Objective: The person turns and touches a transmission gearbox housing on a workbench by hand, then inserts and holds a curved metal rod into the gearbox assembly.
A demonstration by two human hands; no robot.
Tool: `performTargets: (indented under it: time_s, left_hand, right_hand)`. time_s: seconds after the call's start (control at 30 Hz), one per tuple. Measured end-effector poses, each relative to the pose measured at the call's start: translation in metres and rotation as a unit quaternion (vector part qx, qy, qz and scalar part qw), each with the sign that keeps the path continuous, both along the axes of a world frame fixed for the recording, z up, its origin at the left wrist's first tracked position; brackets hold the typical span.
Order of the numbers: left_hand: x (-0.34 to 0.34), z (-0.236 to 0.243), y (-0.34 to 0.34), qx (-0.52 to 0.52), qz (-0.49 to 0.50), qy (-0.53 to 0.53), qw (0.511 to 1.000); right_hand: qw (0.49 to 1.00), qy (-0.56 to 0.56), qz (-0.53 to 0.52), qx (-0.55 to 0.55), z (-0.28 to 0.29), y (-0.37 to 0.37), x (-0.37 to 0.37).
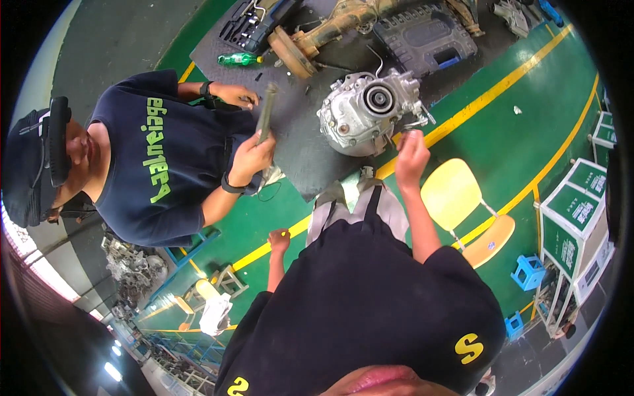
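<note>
A silver gearbox housing (356, 115) with a round dark-centred opening stands on the dark worktable (297, 158) in front of me. My right hand (412, 158) is raised at its right side, fingers curled together near the small fittings there. Whether the fingertips touch the housing, or pinch something small, I cannot make out. Lower down at my left side, my left hand (279, 241) is closed in a fist, away from the table; a small yellow spot shows at it. Across on the left, a co-worker's hand (252, 157) grips a greyish metal bar (267, 113) upright beside the table.
On the table lie a rusty axle part (330, 33), a black tool case (426, 36), an open socket set (254, 26) and a green bottle (239, 59). A yellow chair (452, 195) stands close on my right. Blue stools (528, 272) and green-white boxes (578, 211) are farther right.
</note>
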State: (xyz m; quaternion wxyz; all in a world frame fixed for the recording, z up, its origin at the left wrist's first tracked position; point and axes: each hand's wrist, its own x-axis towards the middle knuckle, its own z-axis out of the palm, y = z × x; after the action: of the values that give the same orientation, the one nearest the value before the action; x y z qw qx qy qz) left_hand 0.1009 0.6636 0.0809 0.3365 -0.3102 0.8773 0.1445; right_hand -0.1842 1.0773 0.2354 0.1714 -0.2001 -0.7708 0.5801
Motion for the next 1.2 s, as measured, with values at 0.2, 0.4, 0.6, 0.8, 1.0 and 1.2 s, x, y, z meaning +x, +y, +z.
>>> performTargets:
  time_s: [0.2, 0.4, 0.6, 0.8, 1.0, 1.2]
  left_hand:
    - [0.001, 0.008, 0.003, -0.034, -0.004, -0.017, 0.999]
    - [0.006, 0.004, 0.001, 0.006, 0.002, -0.043, 0.999]
    - [0.014, 0.009, -0.011, 0.007, 0.019, -0.056, 0.998]
    - [0.024, 0.013, -0.013, 0.006, 0.047, -0.052, 0.998]
    - [0.028, 0.01, -0.014, 0.021, 0.034, -0.024, 0.999]
    - [0.018, 0.007, -0.007, 0.014, 0.032, -0.011, 0.999]
  right_hand:
    - [0.996, -0.019, 0.005, -0.088, -0.005, 0.01, 0.006]
    - [0.99, -0.025, 0.04, -0.13, -0.001, 0.007, 0.006]
    - [0.993, -0.065, 0.074, -0.072, 0.001, 0.012, 0.005]
    - [0.989, -0.004, 0.093, 0.119, 0.006, 0.017, 0.007]
    - [0.995, -0.065, 0.082, 0.006, 0.009, 0.022, 0.005]
    - [0.999, -0.006, 0.033, 0.0, -0.002, 0.017, 0.008]
